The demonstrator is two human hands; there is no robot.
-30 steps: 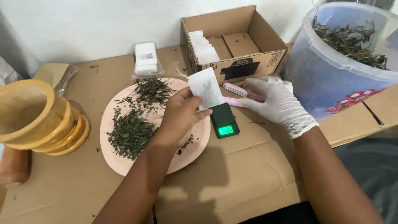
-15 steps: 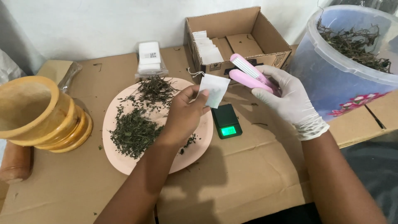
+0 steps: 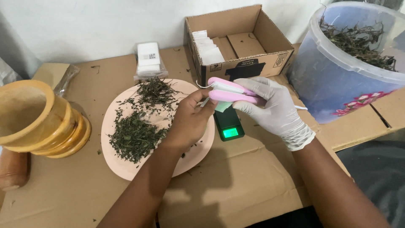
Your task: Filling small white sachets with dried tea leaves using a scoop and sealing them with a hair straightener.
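Far left of frame: stacked wooden bowls (image 3: 36, 116), tan, nested; the top one looks empty inside. Under everything, the cardboard-covered counter (image 3: 253, 181).

Left of centre: round pink plate (image 3: 122, 162) holding a loose heap of dried green leaves (image 3: 135, 135), with a second scatter toward the plate's upper edge. Just beyond the plate, upper centre-left, a clear packet of white sachets (image 3: 148, 59).

Centre: bare left hand (image 3: 190, 120), fingers pinched on a small white sachet (image 3: 222, 105). Change against the picture half a second back: the sachet then stood upright and fully visible above the plate; now it is drawn in between the arms of the pink heat sealer (image 3: 230, 90), and only its lower edge shows beneath. My reading is that the sachet mouth now sits in the sealer.

Below the sealer: small black pocket scale (image 3: 228, 126), green display lit, nothing on its platform that I can see.

Upper centre: open cardboard box (image 3: 261, 59) with a row of white empty sachets (image 3: 207, 46) along its left wall.

Right of centre: gloved right hand (image 3: 272, 107), white glove, wrapped around the sealer handle; the arms appear nearly closed.

Upper right: translucent plastic tub (image 3: 337, 80), dried stems and leaves (image 3: 358, 40) inside.
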